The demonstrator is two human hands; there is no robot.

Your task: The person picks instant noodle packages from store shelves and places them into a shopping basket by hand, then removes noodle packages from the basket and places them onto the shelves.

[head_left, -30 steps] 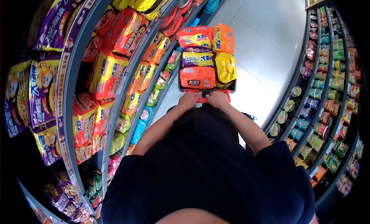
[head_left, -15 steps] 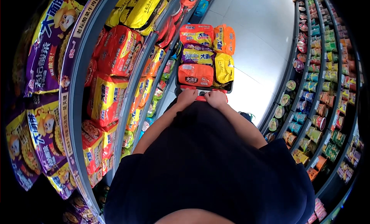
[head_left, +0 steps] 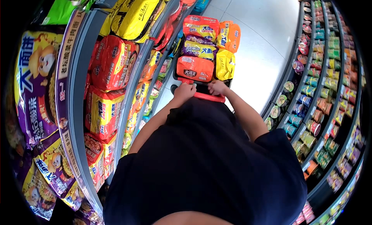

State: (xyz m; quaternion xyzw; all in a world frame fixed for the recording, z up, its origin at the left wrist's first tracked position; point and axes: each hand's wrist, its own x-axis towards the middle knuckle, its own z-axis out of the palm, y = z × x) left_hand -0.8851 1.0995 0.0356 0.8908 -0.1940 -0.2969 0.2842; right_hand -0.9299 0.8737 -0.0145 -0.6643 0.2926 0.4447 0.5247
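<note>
A cart (head_left: 202, 85) holding several noodle packs stands in front of my body. My left hand (head_left: 185, 91) is closed on the left part of its red handle (head_left: 208, 97). Just above the handle's right part, my right hand (head_left: 217, 87) has its fingers curled; what they hold, if anything, is hidden. Nearest the hands lies an orange-red pack (head_left: 195, 68), with a yellow pack (head_left: 225, 65) to its right. Behind these are a purple and yellow pack (head_left: 199, 47), a red and yellow pack (head_left: 201, 27) and an orange pack (head_left: 228, 36).
Close on the left, a tall shelf (head_left: 73, 105) is stacked with red, yellow and purple noodle packs. Cup noodles fill a curved-looking shelf (head_left: 310, 120) on the right. Grey floor tiles (head_left: 259, 43) stretch ahead between them.
The left shelf's packs have shifted down in view. The cart has turned slightly relative to my body. My right hand has lifted off the handle, while my left stays on it.
</note>
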